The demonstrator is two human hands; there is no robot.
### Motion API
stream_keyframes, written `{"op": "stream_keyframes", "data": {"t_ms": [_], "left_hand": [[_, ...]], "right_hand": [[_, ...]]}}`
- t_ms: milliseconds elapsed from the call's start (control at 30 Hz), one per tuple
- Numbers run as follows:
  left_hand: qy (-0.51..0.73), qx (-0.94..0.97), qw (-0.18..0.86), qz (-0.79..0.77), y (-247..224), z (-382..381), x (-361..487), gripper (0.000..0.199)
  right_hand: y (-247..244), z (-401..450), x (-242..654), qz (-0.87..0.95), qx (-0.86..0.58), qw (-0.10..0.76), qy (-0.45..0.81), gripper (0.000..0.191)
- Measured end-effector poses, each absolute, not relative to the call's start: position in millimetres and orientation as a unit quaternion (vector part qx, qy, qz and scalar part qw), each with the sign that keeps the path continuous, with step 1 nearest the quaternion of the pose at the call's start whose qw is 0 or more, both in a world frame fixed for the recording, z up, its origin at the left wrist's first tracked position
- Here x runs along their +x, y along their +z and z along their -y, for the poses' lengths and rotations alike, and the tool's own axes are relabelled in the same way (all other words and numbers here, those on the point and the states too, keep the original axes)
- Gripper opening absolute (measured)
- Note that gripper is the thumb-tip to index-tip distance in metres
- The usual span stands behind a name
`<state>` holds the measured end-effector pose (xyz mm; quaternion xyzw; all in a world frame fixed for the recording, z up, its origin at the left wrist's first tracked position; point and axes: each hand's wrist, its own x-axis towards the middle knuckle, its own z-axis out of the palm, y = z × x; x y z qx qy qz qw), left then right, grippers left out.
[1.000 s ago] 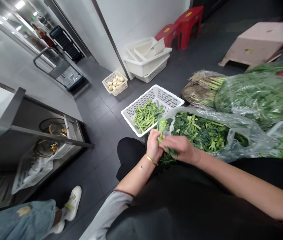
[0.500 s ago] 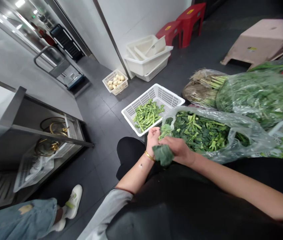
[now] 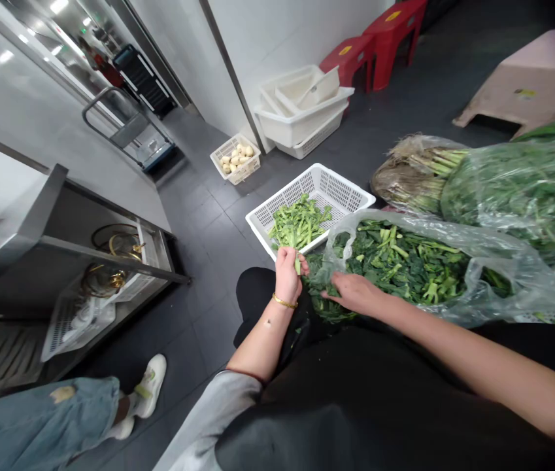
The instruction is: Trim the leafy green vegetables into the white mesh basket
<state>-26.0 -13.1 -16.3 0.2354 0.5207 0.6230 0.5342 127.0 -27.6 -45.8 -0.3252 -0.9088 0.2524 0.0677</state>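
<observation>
Here, the two hands stand apart, no longer together over the greens as they were a moment ago. Left hand [image 3: 287, 278], with a gold bangle [image 3: 285, 301] at the wrist, is raised and closed around a green stem [image 3: 297, 265], whose tip stands upright above the fingers. Right hand [image 3: 355, 292] lies low and open, its fingertips [image 3: 325, 294] reaching the loose leaves [image 3: 317, 286] at the mouth of a clear plastic bag [image 3: 527, 291]. The dark clump of leaves seen between the hands earlier is no longer held by either. Chopped greens [image 3: 404, 268] fill the bag, while a white plastic basket [image 3: 277, 219], just beyond the left hand on the tiled floor [image 3: 199, 327], holds pale green stems [image 3: 298, 224]. To the right lie a bag of leafy greens [image 3: 517, 196] and a bagged bundle of rooted stalks [image 3: 419, 176]. Farther back stand stacked white trays [image 3: 301, 111], a small basket of pale bulbs [image 3: 235, 160] and two red stools [image 3: 389, 33]. At lower left, a white shoe [image 3: 150, 386] and torn jeans [image 3: 42, 418] show. Yellow labels [image 3: 392, 16] mark the stools, and a small label [image 3: 525, 93] marks a pink stool [image 3: 527, 78], but no brand or writing can be read.
</observation>
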Motion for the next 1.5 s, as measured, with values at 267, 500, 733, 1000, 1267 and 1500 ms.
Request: {"op": "stream_keyframes", "data": {"t_ms": [267, 500, 733, 1000, 1267, 1500], "left_hand": [[0.586, 0.337, 0.543, -0.498, -15.8, 43.7, -1.1, 0.036], [0.606, 0.216, 0.604, -0.47, -10.4, 27.7, 1.0, 0.042], [0.597, 0.272, 0.585, -0.477, -10.0, 41.1, 10.2, 0.038], [0.58, 0.198, 0.654, -0.443, -5.3, 31.6, -1.6, 0.035], [0.539, 0.243, 0.66, -0.463, -8.4, 37.5, 5.9, 0.04], [0.576, 0.265, 0.595, -0.494, -11.5, 33.1, 1.9, 0.04]], "right_hand": [[-0.2, -23.8, 127.8, 0.773, -0.414, 0.227, 0.423, 0.033], [-2.0, 23.7, 120.8, 0.871, -0.275, 0.352, 0.204, 0.035], [5.4, -9.7, 130.5, 0.807, -0.424, 0.286, 0.294, 0.034], [17.3, 27.9, 125.4, 0.902, -0.235, 0.278, 0.232, 0.032], [9.3, -1.5, 131.3, 0.805, -0.419, 0.286, 0.308, 0.038], [11.8, 14.4, 125.9, 0.841, -0.384, 0.273, 0.267, 0.036]]}}
